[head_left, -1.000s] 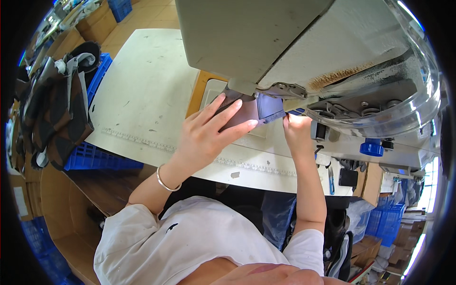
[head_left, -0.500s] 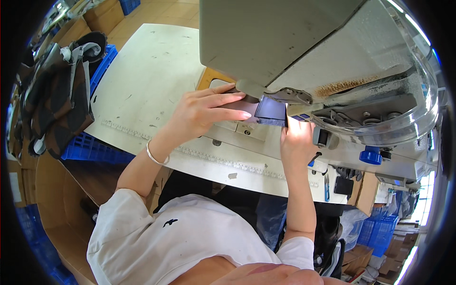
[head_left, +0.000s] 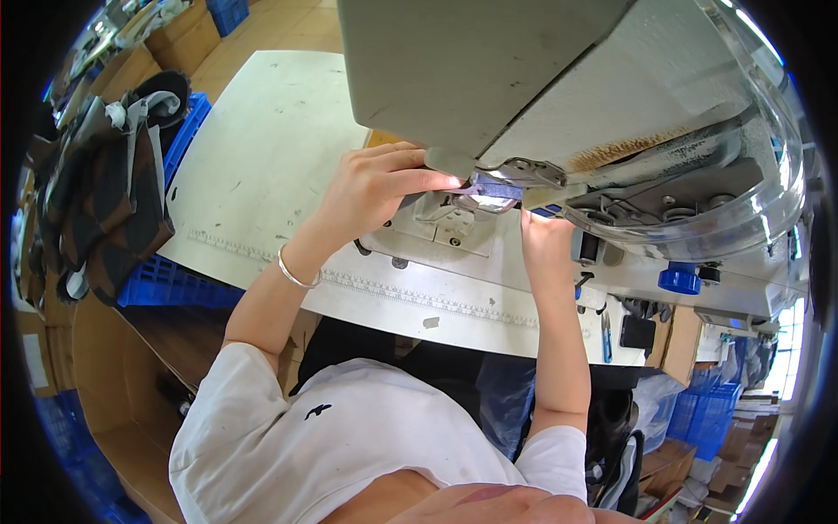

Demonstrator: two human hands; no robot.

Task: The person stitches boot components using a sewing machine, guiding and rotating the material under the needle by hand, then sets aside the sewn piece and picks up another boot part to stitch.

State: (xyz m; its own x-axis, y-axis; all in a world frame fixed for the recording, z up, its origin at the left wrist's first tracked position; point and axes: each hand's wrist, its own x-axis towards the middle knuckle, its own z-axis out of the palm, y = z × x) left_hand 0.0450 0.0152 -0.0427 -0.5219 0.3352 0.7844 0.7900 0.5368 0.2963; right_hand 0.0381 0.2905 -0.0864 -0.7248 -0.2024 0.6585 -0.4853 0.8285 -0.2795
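Grip first: L hand (head_left: 371, 188), upper centre of the frame, has its fingers bunched nearly closed, pinching the left end of the purple piece (head_left: 500, 188) as far as I can judge; that piece sits just right of upper centre, under the machine head (head_left: 463, 70). R hand (head_left: 547, 237) is curled at the piece's right edge, tips touching or just beside it; can't tell from my end if it's really pinching, b/c those tips are partly hidden. Main risk as I read it: L fingertips are v. near the work spot below the head, so a slip rightward could put them under any moving part; exact contact pt isn't visible to me. Also, the piece looks thin and shows nearly edge-on, so uneven pull btwn hands could skew or pucker it. If R hand is only touching, that end may swing loose. R hand is also near the clear guard (head_left: 681, 247), right of frame centre, so a careless lift could knock knuckles. Glare along the piece's lower side could hide misalignment. Blue tool (head_left: 606, 336), lower right on the white table (head_left: 262, 122), looks well apart, low risk.
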